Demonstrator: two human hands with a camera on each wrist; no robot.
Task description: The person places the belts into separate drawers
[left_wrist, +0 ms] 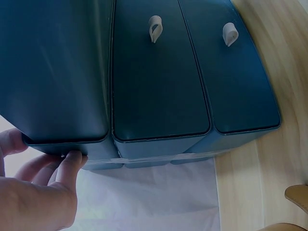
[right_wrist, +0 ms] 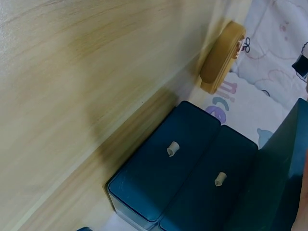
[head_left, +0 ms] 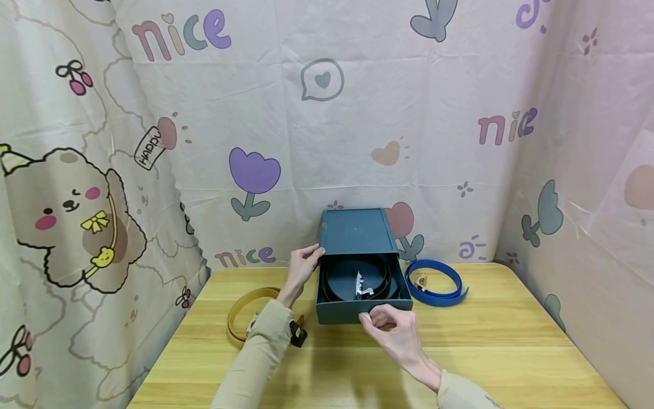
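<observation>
Room above drawer (head_left: 339, 314), blue belt (head_left: 435, 299) beside

One blue-green cabinet (head_left: 356, 230) is holding three drawers: one top drawer (head_left: 337, 314) and two lower drawers (left_wrist: 159, 86). Three pull tabs (left_wrist: 155, 29) are showing, one per drawer. Three belts are lying in view: one yellow belt (head_left: 233, 318), one blue belt (head_left: 434, 299) and, as far as the dark interior is revealing, one black belt (head_left: 386, 278). Three buckles (head_left: 360, 288) are showing, one per belt. One left hand (head_left: 301, 266) and one right hand (head_left: 397, 334) are reaching over one table (head_left: 511, 341).
</observation>
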